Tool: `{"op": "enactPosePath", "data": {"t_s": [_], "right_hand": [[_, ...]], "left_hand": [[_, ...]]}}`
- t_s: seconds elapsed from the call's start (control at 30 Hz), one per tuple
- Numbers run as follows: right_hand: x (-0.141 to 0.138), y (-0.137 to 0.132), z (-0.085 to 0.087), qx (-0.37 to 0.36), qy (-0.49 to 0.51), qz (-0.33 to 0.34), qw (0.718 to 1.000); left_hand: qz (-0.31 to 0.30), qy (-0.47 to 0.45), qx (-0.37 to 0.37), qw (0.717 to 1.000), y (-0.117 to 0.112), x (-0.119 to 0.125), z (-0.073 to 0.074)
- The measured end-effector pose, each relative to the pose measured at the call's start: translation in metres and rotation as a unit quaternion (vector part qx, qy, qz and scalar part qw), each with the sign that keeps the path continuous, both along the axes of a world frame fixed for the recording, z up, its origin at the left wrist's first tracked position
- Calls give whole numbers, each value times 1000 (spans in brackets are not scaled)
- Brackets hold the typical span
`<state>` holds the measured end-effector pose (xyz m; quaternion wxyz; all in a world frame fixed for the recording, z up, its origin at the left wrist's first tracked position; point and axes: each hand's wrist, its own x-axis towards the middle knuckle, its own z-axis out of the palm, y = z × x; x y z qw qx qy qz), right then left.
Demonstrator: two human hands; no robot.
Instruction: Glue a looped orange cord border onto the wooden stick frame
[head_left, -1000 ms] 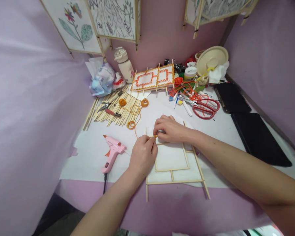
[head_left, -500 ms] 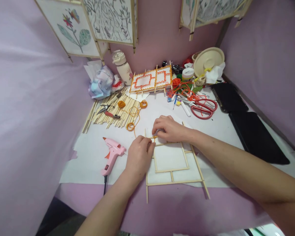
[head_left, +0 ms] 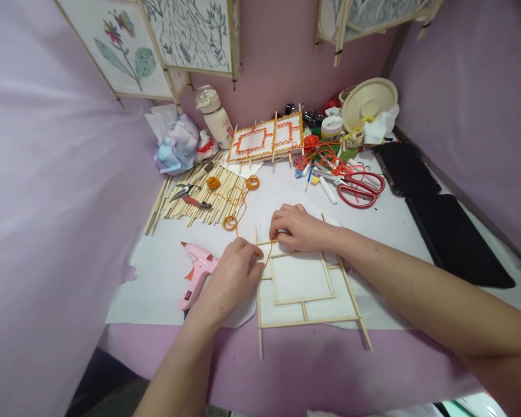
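A frame of thin wooden sticks [head_left: 304, 301], with a smaller rectangle inside it, lies on white paper. My right hand [head_left: 298, 227] is closed at its top bar, pinching the stick where orange cord is wound; the palm hides part of that bar. To the left, my left hand [head_left: 238, 269] has thumb and forefinger pinched on the orange cord [head_left: 270, 253], which curves from the top bar down to these fingertips. More of this cord runs behind the hand to a loose coil [head_left: 230, 223]. Beside my left wrist lies a pink glue gun [head_left: 196, 272], partly covered.
Cut sticks [head_left: 208, 200] lie at the back left under red-handled pruners [head_left: 193, 200]. A cord-trimmed panel [head_left: 267, 139] leans near a bottle [head_left: 215, 119]. Red scissors [head_left: 360, 190] and two black tablet-like slabs [head_left: 458, 240] are on the right. Picture panels [head_left: 191, 37] hang above.
My left hand has moved slightly left, away from the top bar, drawing the orange cord out in a short curve. My right hand has stayed almost in place.
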<state>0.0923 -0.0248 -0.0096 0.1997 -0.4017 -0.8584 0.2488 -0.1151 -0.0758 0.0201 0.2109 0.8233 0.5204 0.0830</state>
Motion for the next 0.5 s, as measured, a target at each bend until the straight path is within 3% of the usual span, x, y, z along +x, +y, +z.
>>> {"op": "enactPosePath", "data": {"t_s": [0.27,0.5], "right_hand": [[0,0,-1,1,0,4,1000],[1,-1,0,-3,-1,4,1000]], "left_hand": [[-33,-20,-4,999,3,1,-7],[59,-78,-57,994,4,-2,1]]}}
